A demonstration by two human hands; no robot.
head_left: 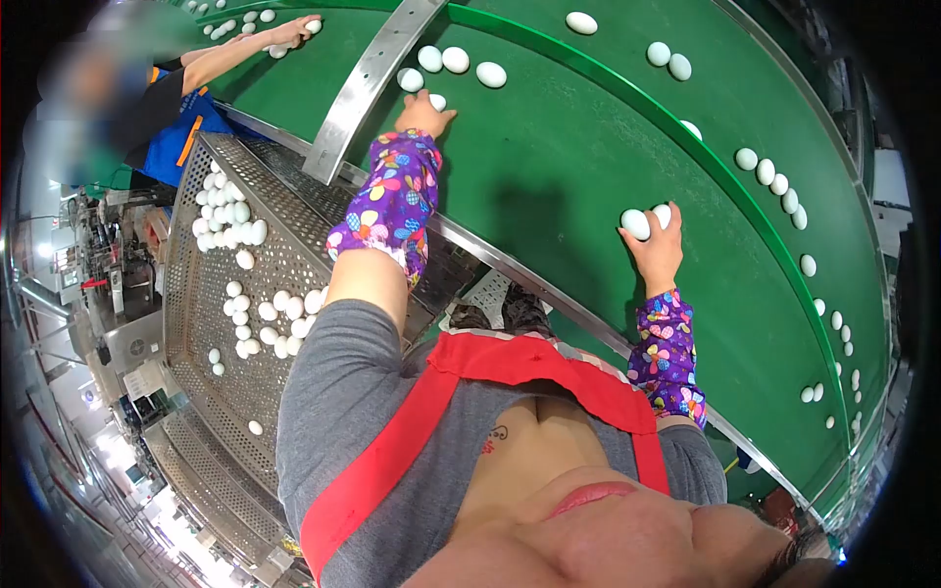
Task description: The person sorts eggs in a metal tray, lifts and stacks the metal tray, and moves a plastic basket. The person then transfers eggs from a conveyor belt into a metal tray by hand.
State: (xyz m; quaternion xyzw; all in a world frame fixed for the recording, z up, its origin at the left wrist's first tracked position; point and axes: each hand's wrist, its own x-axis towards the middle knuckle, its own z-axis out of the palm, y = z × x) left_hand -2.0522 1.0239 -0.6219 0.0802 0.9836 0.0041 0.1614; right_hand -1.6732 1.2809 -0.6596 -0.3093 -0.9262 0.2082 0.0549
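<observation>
My left hand [421, 118], in a purple flowered sleeve cover, has its fingers and thumb around a white egg [438, 102] on the green conveyor belt [549, 127]. Just beyond it lie several loose eggs, among them a white egg [455, 60] and another egg [491, 74]. On the right, my right hand [659, 253] curls around two eggs, a nearer egg [635, 224] and a second egg [663, 215] partly covered by the fingers. Both hands are low over the belt; the palms are hidden.
A perforated metal tray [201, 323] with many eggs stands at left. A metal bar [368, 88] crosses the belt beside my left hand. A green divider rail [745, 186] curves across the belt, with eggs beyond it. At upper left, another person's hand [291, 32] handles eggs.
</observation>
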